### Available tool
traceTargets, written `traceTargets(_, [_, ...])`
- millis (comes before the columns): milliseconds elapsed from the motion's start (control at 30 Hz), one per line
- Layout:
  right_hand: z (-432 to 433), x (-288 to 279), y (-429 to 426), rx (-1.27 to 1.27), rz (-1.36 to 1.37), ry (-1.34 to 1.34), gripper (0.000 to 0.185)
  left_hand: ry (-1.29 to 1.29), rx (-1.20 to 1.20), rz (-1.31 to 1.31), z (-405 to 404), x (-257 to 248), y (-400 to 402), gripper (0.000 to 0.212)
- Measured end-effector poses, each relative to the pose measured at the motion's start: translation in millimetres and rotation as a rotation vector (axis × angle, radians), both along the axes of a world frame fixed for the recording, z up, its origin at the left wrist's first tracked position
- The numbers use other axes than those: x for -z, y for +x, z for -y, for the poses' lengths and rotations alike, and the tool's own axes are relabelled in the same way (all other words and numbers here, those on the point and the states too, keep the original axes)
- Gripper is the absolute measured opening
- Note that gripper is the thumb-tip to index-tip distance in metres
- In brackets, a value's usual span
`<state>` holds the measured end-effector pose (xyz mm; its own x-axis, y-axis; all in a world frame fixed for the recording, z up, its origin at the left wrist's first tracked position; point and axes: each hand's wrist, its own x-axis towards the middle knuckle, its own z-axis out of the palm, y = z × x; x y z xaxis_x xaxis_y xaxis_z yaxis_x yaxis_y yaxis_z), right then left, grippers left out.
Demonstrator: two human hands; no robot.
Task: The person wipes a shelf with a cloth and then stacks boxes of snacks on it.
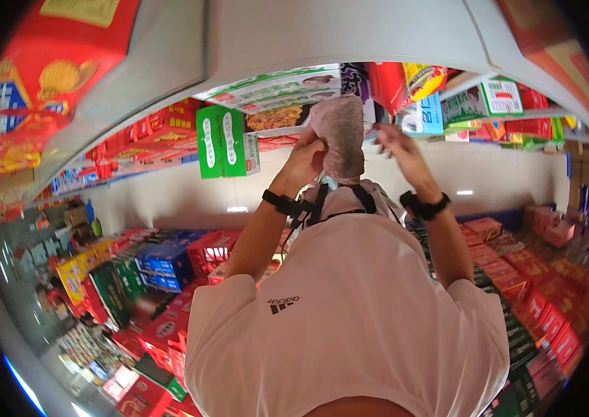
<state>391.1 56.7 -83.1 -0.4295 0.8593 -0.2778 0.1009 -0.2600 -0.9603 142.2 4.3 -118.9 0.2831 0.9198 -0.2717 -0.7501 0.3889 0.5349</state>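
In the head view, a folded, soiled greyish-pink cloth is gripped by my left hand, whose thumb lies along its left side. Just right of the cloth, my right hand is raised with fingers apart and slightly blurred. It appears to hold nothing. Directly beyond the cloth are stacked white-and-green boxes and a package with a printed picture of food. A green box juts out to the left of my left hand. Beyond my right hand sit a red bag and a blue-and-white package.
A pale shelf panel spans the top, above the packaged goods. Red packages line the shelf at left. Light floor tiles lie below. Behind me are stacked red cartons and blue boxes.
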Motion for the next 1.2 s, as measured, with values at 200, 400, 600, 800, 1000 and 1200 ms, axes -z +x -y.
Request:
traceTargets(200, [12.6,108.7,-19.9,0.227,-0.143,-0.357,0.049,-0.126,0.248,-0.532,-17.9,27.9,33.5,0.058])
traceTargets(400, [-20.6,212.7,-12.0,0.169,0.475,0.022,0.056,-0.266,0.222,-0.713,45.4,97.7,-30.8,0.039])
traceTargets(600, [-104.5,196.0,-45.5,0.132,0.559,0.256,0.068,-0.699,-0.165,-0.685,184.9,155.1,-96.7,0.033])
traceTargets(800, [-122.6,308.3,-7.4,0.209,0.35,0.385,0.047,-1.078,-0.177,-0.719,329.2,166.1,-108.7,0.029])
traceTargets(1000, [-78.1,262.6,-2.6,0.205,0.572,0.231,0.037,-1.162,-0.148,-0.608,383.8,158.3,-78.9,0.025])
traceTargets(1200, [-139.8,84.2,-70.5,0.338,-0.104,0.106,0.04,-0.484,-0.274,-0.855,241.5,169.4,-202.6,0.037])
